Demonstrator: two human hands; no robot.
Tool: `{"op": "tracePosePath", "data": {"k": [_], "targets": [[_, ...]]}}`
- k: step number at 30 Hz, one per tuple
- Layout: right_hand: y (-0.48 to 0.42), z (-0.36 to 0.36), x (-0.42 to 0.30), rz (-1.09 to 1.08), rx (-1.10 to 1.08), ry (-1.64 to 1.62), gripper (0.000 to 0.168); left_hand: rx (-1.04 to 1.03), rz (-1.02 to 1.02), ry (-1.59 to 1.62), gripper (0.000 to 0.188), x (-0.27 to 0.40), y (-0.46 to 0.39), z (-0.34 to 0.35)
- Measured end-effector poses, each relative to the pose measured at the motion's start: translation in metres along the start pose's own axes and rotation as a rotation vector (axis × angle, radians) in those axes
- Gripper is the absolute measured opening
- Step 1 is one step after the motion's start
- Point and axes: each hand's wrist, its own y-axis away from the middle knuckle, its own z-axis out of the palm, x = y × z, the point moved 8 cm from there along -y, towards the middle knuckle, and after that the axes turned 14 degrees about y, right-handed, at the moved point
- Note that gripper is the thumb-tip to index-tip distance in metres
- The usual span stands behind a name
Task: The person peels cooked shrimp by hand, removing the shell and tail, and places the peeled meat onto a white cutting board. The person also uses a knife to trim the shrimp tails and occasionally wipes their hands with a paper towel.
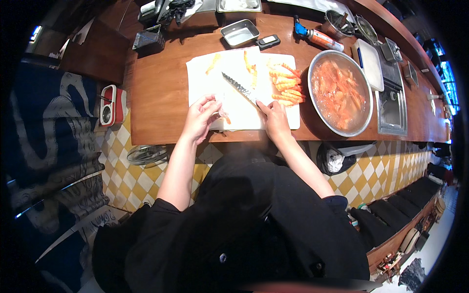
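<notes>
My right hand [277, 120] grips a kitchen knife [239, 87], its blade slanting up and to the left over the white cutting board [296, 122]. In the fingertips of my left hand [200, 119] is a small piece of shrimp [227, 119], partly hidden and washed out by glare. White paper [198, 80] covers the board's left part, with a shrimp piece [212, 64] and a longer orange strip of shrimp [251, 69] on it. Several orange shrimp [285, 82] lie in a row along the board's right side.
Right of the board stands a large metal bowl [370, 99] of shrimp in liquid. Behind are a metal tray [240, 33], a small black device [268, 41] and a blowtorch [318, 36] on a gas canister. A sink [391, 111] is set into the counter farther right.
</notes>
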Motion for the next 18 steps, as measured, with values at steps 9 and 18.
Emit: {"op": "tracePosePath", "data": {"k": [9,18], "targets": [[-0.003,-0.032,-0.020,-0.016,-0.073,0.088,0.037,-0.045,0.208,0.057,0.030,0.044,0.029,0.044],[-0.005,-0.139,-0.063,0.115,-0.252,-1.404,0.025,-0.286,0.199,-0.039,0.030,0.046,0.050,0.120]]}}
